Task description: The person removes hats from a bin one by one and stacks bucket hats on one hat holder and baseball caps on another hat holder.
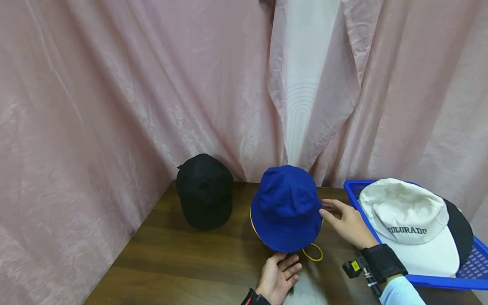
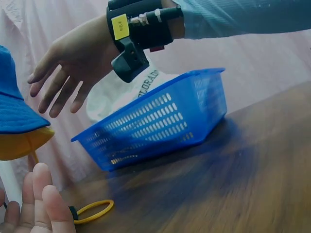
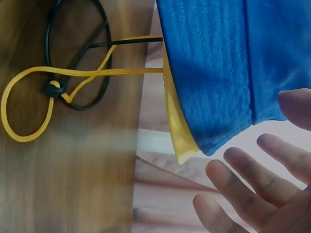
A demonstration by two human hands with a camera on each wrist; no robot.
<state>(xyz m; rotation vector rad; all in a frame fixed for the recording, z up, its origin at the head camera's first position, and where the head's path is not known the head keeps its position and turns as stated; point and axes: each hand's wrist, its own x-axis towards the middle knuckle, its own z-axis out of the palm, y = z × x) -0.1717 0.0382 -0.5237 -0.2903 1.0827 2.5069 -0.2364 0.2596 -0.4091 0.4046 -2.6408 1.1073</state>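
Note:
A blue bucket hat [image 1: 286,207] with a yellow underside sits raised above the table at the middle. My right hand [image 1: 348,222] is at the right edge of its brim, fingers apart and not curled round it; whether the thumb touches the cloth, I cannot tell. Palm up, my left hand [image 1: 279,277] lies below the front of the brim with its fingers loosely extended. A yellow cord [image 3: 29,73] with a dark toggle [image 3: 53,89] hangs from the hat. Near the cord, a black wire loop [image 3: 108,58] shows under the hat in the right wrist view.
To the left, a black cap [image 1: 204,192] stands raised by the curtain. A blue plastic basket [image 1: 431,280] on the right holds a white COLORADO cap [image 1: 404,212] and a black one [image 1: 459,228]. Pink curtains [image 1: 152,84] hang behind the wooden table [image 1: 164,262].

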